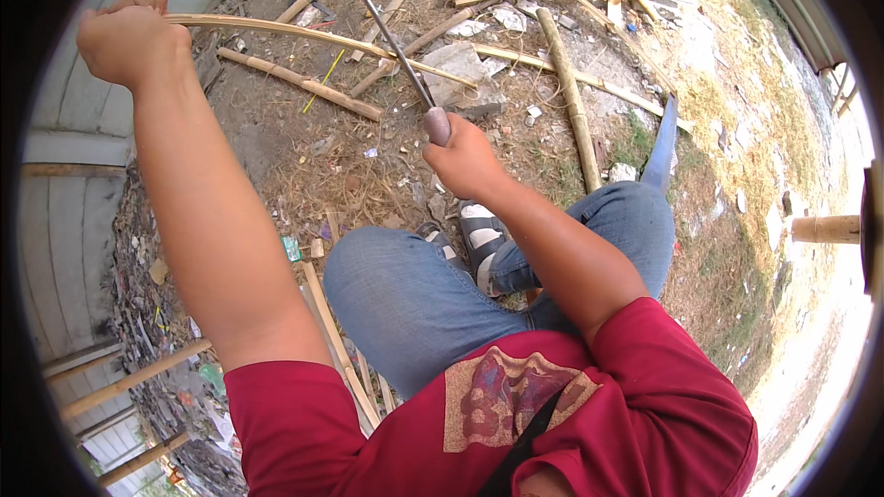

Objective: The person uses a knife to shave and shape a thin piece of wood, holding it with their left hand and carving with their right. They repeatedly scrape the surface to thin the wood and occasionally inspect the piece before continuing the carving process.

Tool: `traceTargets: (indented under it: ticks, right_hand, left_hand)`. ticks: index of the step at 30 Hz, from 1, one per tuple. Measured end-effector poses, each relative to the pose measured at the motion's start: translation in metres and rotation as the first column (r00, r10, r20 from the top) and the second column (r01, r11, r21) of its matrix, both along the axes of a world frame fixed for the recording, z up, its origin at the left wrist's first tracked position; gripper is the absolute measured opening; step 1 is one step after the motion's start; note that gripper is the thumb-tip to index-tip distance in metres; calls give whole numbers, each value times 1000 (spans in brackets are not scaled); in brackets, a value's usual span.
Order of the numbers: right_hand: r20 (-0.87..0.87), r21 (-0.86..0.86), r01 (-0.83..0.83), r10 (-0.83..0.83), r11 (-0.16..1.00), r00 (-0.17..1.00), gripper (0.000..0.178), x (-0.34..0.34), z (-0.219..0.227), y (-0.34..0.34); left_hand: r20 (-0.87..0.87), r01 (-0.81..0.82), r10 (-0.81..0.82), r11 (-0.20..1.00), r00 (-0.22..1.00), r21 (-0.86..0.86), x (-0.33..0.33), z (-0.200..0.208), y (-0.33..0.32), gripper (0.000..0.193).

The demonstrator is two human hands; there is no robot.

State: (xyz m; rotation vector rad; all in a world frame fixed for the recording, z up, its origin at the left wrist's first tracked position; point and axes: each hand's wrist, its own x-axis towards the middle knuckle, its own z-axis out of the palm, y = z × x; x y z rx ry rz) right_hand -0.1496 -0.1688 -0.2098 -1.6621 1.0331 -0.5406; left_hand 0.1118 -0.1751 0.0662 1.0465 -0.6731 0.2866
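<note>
My left hand [138, 39] is stretched far out to the upper left and closed round one end of a split bamboo strip [276, 28]. The strip bows gently across to the right, its far end over a grey stone [458, 74]. In front of my knees, my right hand [468, 162] is closed on the handle of a long knife [387, 34]. Its narrow dark blade points up and left, crossing the strip near the strip's right part. Whether blade and strip touch, I cannot tell.
A short bamboo pole [299, 83] lies left of the stone, a longer one [569, 97] right of it. Beside my right knee stands a blue tapered blade [661, 149], like a handsaw's. Split bamboo strips [336, 331] lie by my left thigh; a pale panelled wall [83, 120] rises at left.
</note>
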Motion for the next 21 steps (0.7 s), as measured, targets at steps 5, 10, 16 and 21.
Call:
traceTargets:
  ticks: [5, 10, 16, 21]
  right_hand:
    - [146, -199, -112, 143, 973, 979, 27, 14, 49, 5]
    - [-15, -131, -43, 42, 990, 999, 29, 6, -23, 0]
    - [11, -65, -34, 35, 997, 999, 31, 12, 12, 16]
    - [67, -172, -124, 137, 977, 988, 32, 17, 55, 20]
  left_hand:
    - [24, 201, -200, 978, 979, -55, -2, 3, -5, 16]
    - [57, 4, -7, 999, 998, 55, -31, 5, -3, 18]
    - [-110, 105, -112, 992, 988, -71, -2, 1, 14, 18]
    - [-13, 47, -47, 998, 999, -40, -24, -2, 8, 15]
